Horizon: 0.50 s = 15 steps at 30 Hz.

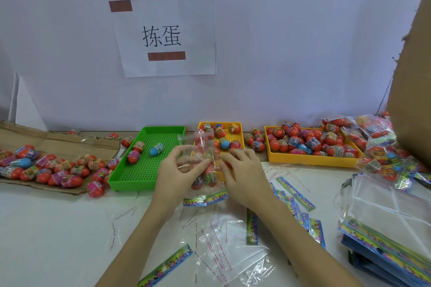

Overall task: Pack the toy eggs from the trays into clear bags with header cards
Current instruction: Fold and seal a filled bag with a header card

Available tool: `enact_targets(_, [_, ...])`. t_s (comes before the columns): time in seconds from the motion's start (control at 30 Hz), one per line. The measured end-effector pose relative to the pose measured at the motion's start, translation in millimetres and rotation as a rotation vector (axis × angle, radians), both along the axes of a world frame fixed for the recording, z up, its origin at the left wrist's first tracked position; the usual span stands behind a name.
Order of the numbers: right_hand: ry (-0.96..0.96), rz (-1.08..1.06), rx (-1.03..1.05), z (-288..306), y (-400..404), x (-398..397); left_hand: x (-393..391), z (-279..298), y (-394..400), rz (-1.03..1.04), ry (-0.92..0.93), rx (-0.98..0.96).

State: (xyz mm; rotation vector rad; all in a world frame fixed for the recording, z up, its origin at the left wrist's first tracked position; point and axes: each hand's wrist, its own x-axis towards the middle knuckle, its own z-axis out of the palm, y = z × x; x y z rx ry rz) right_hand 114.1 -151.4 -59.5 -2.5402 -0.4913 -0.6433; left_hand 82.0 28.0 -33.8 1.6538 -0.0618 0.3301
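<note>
Lying nearest on the white table are loose clear bags and colourful header cards, with a stack of more bags and cards sitting at the right edge. Just beyond them, both hands are working together over the table's middle: the left hand and the right hand are each pinching the film of 1 clear bag being filled, fingers curled onto it from either side. Toy eggs in the bag are hanging in its lower part, and its open mouth is standing up above the fingers.

Behind the left hand, a green tray is holding 4 eggs, 1 of them blue. A small yellow tray is sitting behind the bag with several eggs in it, and a larger yellow tray to its right is lying heaped with them. Filled bags are piling up at far right beside a cardboard box. At far left, loose eggs are resting on flattened cardboard. On the wall behind, a paper sign is hanging.
</note>
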Motion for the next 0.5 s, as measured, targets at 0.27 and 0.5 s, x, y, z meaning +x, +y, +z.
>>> enact_targets(0.27, [-0.082, 0.031, 0.398, 9, 3, -2, -3, 1, -2, -0.022, -0.023, 0.032])
enact_targets(0.5, [-0.314, 0.227, 0.777, 42, 16, -24, -1, -4, -7, -0.042, -0.060, 0.081])
